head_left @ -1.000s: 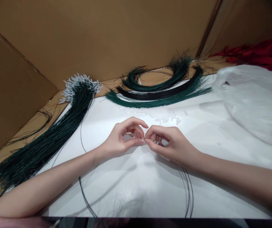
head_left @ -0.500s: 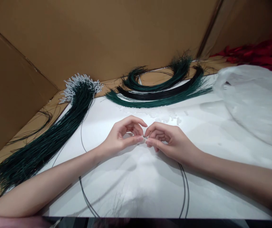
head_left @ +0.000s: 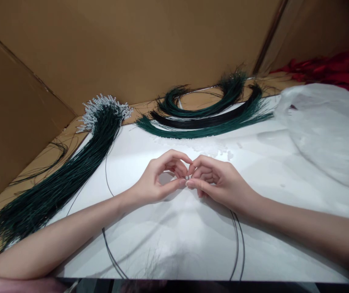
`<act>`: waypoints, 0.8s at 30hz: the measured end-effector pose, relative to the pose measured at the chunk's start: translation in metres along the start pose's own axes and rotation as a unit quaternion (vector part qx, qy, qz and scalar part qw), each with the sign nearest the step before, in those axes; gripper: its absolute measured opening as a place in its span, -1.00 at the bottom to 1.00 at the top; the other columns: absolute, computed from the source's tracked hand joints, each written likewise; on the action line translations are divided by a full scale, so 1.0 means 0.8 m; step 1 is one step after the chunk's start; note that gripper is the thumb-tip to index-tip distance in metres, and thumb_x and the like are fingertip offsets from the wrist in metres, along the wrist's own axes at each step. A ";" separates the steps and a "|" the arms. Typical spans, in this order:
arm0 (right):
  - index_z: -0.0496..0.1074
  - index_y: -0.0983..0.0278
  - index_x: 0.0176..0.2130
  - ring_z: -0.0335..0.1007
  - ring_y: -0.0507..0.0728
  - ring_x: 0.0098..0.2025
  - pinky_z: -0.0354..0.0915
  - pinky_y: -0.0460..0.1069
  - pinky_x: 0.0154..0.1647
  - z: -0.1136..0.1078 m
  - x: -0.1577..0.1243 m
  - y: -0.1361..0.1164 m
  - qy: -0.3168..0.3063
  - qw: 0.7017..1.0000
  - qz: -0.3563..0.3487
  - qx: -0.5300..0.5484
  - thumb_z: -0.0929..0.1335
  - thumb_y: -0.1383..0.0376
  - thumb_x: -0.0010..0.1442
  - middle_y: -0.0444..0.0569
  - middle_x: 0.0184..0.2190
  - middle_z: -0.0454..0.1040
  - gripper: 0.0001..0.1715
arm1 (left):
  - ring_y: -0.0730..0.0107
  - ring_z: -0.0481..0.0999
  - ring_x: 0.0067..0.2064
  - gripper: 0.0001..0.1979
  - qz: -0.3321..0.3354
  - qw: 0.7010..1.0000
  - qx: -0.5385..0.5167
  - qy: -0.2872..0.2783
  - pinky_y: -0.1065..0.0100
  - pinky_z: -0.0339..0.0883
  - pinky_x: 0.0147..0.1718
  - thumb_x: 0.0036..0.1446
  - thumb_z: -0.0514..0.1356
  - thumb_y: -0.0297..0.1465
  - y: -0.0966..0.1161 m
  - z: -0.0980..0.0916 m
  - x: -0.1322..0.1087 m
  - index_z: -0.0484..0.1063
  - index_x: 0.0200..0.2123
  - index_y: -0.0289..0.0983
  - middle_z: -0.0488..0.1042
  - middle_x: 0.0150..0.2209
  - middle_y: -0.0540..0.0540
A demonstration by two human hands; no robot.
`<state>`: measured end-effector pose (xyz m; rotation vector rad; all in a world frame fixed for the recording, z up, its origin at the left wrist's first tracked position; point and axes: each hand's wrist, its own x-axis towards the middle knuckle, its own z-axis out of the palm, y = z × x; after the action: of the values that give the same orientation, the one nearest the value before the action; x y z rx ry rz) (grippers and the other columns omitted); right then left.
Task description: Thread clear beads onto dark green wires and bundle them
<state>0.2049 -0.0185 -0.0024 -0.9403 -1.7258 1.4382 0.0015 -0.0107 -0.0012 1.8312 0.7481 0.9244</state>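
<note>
My left hand [head_left: 162, 175] and my right hand [head_left: 219, 177] meet fingertip to fingertip above the white sheet, both closed in a pinch. Small white beads [head_left: 188, 177] show in the narrow gap between them, on what looks like thin wire. Dark wires [head_left: 111, 254] come out below my left forearm, and a pair of dark wires [head_left: 238, 244] runs down from under my right hand to the front edge. The fingers hide most of what they grip.
A thick bundle of dark green wires [head_left: 70, 175] with white beaded tips [head_left: 98, 114] lies at left. Curved bunches of green and black wire [head_left: 205, 128] lie behind loose white beads [head_left: 193, 143]. A clear plastic bag [head_left: 330, 130] and red ribbon-like material [head_left: 333, 71] occupy the right.
The fingertips have drawn closer together, and white beads now show where a bare dark piece of wire was seen. My left hand has shifted slightly right.
</note>
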 end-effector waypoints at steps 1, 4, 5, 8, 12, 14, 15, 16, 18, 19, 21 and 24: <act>0.33 0.25 -0.29 0.36 -0.03 -0.57 0.27 -0.11 -0.49 0.000 0.000 0.000 -0.001 1.000 -0.001 0.000 0.41 0.34 0.17 -0.22 -0.57 0.39 -0.86 | 0.42 0.49 -0.29 -0.65 0.001 1.000 -0.006 -0.003 0.36 0.39 -0.21 0.13 0.29 -0.43 0.001 -0.001 0.000 0.35 -0.01 -0.24 0.47 -0.30 -0.06; 0.34 0.26 -0.28 0.36 -0.03 -0.56 0.28 -0.11 -0.48 -0.001 0.000 0.000 -0.005 1.000 -0.003 0.000 0.41 0.32 0.18 -0.20 -0.54 0.42 -0.86 | 0.45 0.47 -0.32 -0.68 -0.006 1.000 -0.018 -0.001 0.38 0.37 -0.24 0.17 0.25 -0.41 0.003 -0.003 0.001 0.34 -0.01 -0.25 0.45 -0.33 -0.03; 0.35 0.26 -0.27 0.36 -0.03 -0.56 0.29 -0.11 -0.47 -0.001 0.000 -0.001 -0.005 1.000 -0.002 -0.002 0.40 0.31 0.19 -0.19 -0.52 0.43 -0.87 | 0.46 0.47 -0.33 -0.68 -0.009 1.000 -0.018 0.001 0.39 0.36 -0.25 0.17 0.26 -0.41 0.003 -0.003 0.001 0.34 -0.01 -0.24 0.44 -0.35 -0.03; 0.36 0.27 -0.28 0.35 -0.03 -0.56 0.29 -0.10 -0.47 -0.001 0.000 -0.003 -0.006 1.000 0.002 -0.007 0.39 0.32 0.20 -0.16 -0.49 0.44 -0.90 | 0.46 0.48 -0.35 -0.66 -0.015 1.000 -0.015 0.000 0.39 0.36 -0.26 0.15 0.28 -0.42 0.005 -0.003 0.001 0.33 -0.01 -0.24 0.46 -0.38 -0.01; 0.36 0.28 -0.29 0.37 -0.02 -0.54 0.30 -0.09 -0.46 -0.001 0.000 -0.004 -0.006 1.000 0.002 -0.012 0.38 0.32 0.20 -0.16 -0.49 0.42 -0.91 | 0.45 0.49 -0.34 -0.66 -0.019 1.000 -0.014 0.001 0.40 0.35 -0.28 0.14 0.28 -0.43 0.005 -0.002 0.001 0.32 -0.02 -0.23 0.47 -0.38 -0.01; 0.36 0.28 -0.29 0.37 -0.02 -0.54 0.31 -0.09 -0.45 -0.001 0.000 -0.002 -0.008 1.000 0.000 -0.016 0.38 0.31 0.20 -0.16 -0.50 0.42 -0.90 | 0.44 0.49 -0.34 -0.66 -0.023 1.000 -0.015 0.001 0.40 0.35 -0.28 0.14 0.28 -0.44 0.005 -0.002 0.001 0.32 -0.02 -0.24 0.48 -0.38 -0.02; 0.36 0.28 -0.29 0.37 -0.02 -0.54 0.31 -0.09 -0.44 -0.001 0.000 -0.002 -0.009 1.000 -0.001 -0.018 0.38 0.30 0.20 -0.15 -0.49 0.42 -0.90 | 0.44 0.50 -0.33 -0.66 -0.025 1.000 -0.016 0.000 0.40 0.35 -0.28 0.14 0.29 -0.44 0.004 -0.003 0.001 0.32 -0.02 -0.24 0.48 -0.38 -0.03; 0.36 0.28 -0.28 0.37 -0.02 -0.54 0.31 -0.09 -0.44 -0.001 0.000 -0.002 -0.010 1.000 -0.002 -0.020 0.38 0.30 0.21 -0.15 -0.49 0.42 -0.89 | 0.43 0.50 -0.33 -0.65 -0.026 1.000 -0.016 -0.002 0.39 0.35 -0.28 0.14 0.29 -0.44 0.003 -0.003 0.001 0.31 -0.02 -0.24 0.48 -0.38 -0.03; 0.37 0.28 -0.28 0.38 -0.02 -0.54 0.31 -0.09 -0.45 -0.001 0.000 -0.002 -0.011 1.000 -0.003 -0.022 0.39 0.29 0.21 -0.15 -0.49 0.42 -0.89 | 0.42 0.50 -0.33 -0.64 -0.024 1.000 -0.016 -0.006 0.39 0.35 -0.29 0.14 0.29 -0.44 0.002 -0.004 0.001 0.31 -0.01 -0.24 0.48 -0.38 -0.03; 0.37 0.28 -0.29 0.38 -0.02 -0.54 0.30 -0.09 -0.45 -0.001 0.000 -0.002 -0.010 1.000 -0.004 -0.023 0.39 0.29 0.20 -0.15 -0.49 0.42 -0.89 | 0.41 0.51 -0.33 -0.64 -0.021 1.000 -0.014 -0.007 0.38 0.35 -0.29 0.13 0.29 -0.44 0.001 -0.004 0.001 0.31 -0.01 -0.24 0.49 -0.38 -0.03; 0.37 0.29 -0.29 0.37 -0.02 -0.54 0.29 -0.09 -0.46 -0.001 0.000 -0.003 -0.011 1.000 -0.006 -0.027 0.39 0.29 0.20 -0.15 -0.50 0.43 -0.88 | 0.41 0.51 -0.32 -0.64 -0.017 1.000 -0.010 -0.008 0.38 0.34 -0.29 0.13 0.29 -0.45 0.000 -0.004 0.001 0.31 -0.01 -0.24 0.49 -0.37 -0.03; 0.37 0.29 -0.29 0.38 -0.01 -0.54 0.29 -0.09 -0.47 -0.001 0.000 -0.004 -0.013 0.999 -0.012 -0.033 0.38 0.27 0.21 -0.14 -0.49 0.44 -0.87 | 0.41 0.50 -0.32 -0.64 -0.011 1.000 -0.007 -0.006 0.39 0.34 -0.28 0.13 0.29 -0.46 0.000 -0.004 0.001 0.31 -0.01 -0.24 0.48 -0.37 -0.03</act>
<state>0.2055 -0.0180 0.0009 -0.9369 -1.8081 1.3918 -0.0009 -0.0088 0.0000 1.8114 0.7508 0.9026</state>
